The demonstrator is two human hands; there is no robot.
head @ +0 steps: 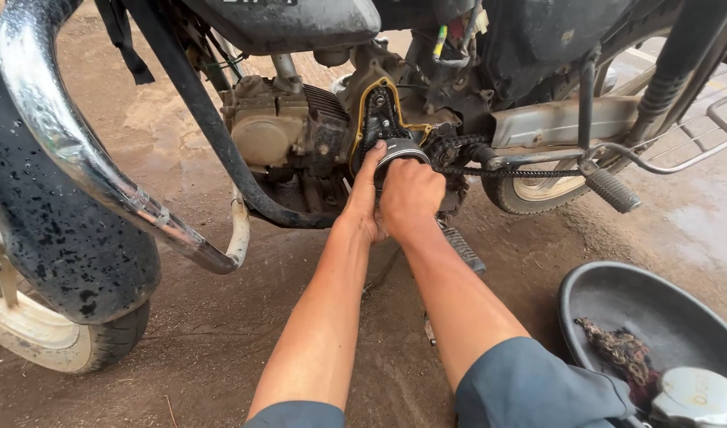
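— Fingers of the right hand (411,198) are wrapped tight around a short round part (401,150), a dark cylinder with a pale metal band at its rim. See where it sits?

— Yes, right against the open side of the motorcycle engine (300,127), just beside the chain (506,170) and the small toothed wheel. And the other hand?

— Left hand (363,198) lies flat alongside, its thumb stretched up and touching the left edge of the same round part. Its other fingers are hidden behind the right hand, so I cannot tell whether they are closed.

— How does the part look?

— Greasy and dark, its rim shining a little. A yellowish seal line rings the opening behind it.

— What is around?

— Dirt ground (221,333), a chrome guard bar (86,166) on the left, and a black basin (617,305) at lower right holding a dirty rag (621,353) and a metal cover (696,396).
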